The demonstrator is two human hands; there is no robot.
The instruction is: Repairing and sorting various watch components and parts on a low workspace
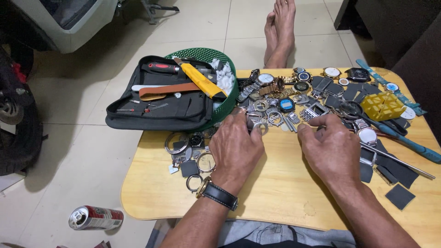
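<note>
Both hands work at the near edge of a heap of watch parts (pixel 294 98) spread over a pale wooden bench (pixel 280 193) with rounded corners, and that heap is the landmark for everything here. The left hand (pixel 236 149), wearing a wristwatch on a dark strap, has its grip closed on a small silver metal ring-shaped case piece (pixel 258 126) right at the heap's front edge. The right hand (pixel 333 149) lies palm down just beside it, fingertips curled onto the heap's front margin; whether its grip pinches anything cannot be told, since the fingers hide what is under them. Handling parts this small would go best with light fingertip pressure and the piece kept low over the bench, so that a slip lands it close by. The heap is hard and glinting: steel link bracelets, round glass-faced dials, flat dark squares. To its left a green plastic basket (pixel 227 98) carries an open black fabric tool case (pixel 158 103) with a yellow-handled knife (pixel 200 80); at its right sits a yellow plastic block (pixel 382 105).
</note>
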